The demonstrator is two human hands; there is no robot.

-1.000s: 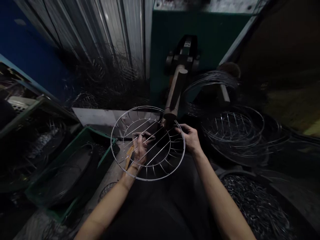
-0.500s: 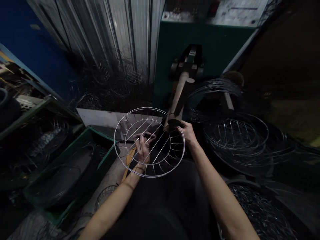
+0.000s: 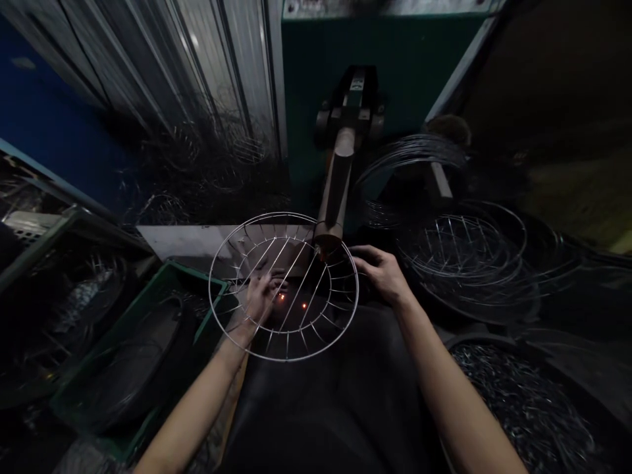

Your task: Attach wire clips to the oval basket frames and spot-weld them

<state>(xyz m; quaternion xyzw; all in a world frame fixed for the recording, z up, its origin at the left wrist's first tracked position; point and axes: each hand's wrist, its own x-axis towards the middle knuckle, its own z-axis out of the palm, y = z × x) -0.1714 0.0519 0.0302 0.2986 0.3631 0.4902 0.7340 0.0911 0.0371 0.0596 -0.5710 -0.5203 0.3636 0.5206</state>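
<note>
A round wire rack (image 3: 288, 359) with an inner ring and crossing bars lies under the end of a welding machine arm (image 3: 334, 191). Orange sparks glow at the arm's tip and below the rack. My left hand (image 3: 261, 296) is beneath the rack, seen through its wires, fingers curled together; what they hold, if anything, is too dark to make out. At the rack's right rim is my right hand (image 3: 382, 270), thumb and fingers apart around the rim's edge, with no firm grip visible.
Stacked wire racks (image 3: 459, 253) lie at the right, above a tub of short metal pieces (image 3: 513, 388). A green crate (image 3: 192, 273) stands at the left. A wire coil (image 3: 419, 151) hangs beside the machine.
Sparks have appeared. My right hand's fingers have opened from the rim. My left hand has shifted left under the rack. The camera view has moved slightly.
</note>
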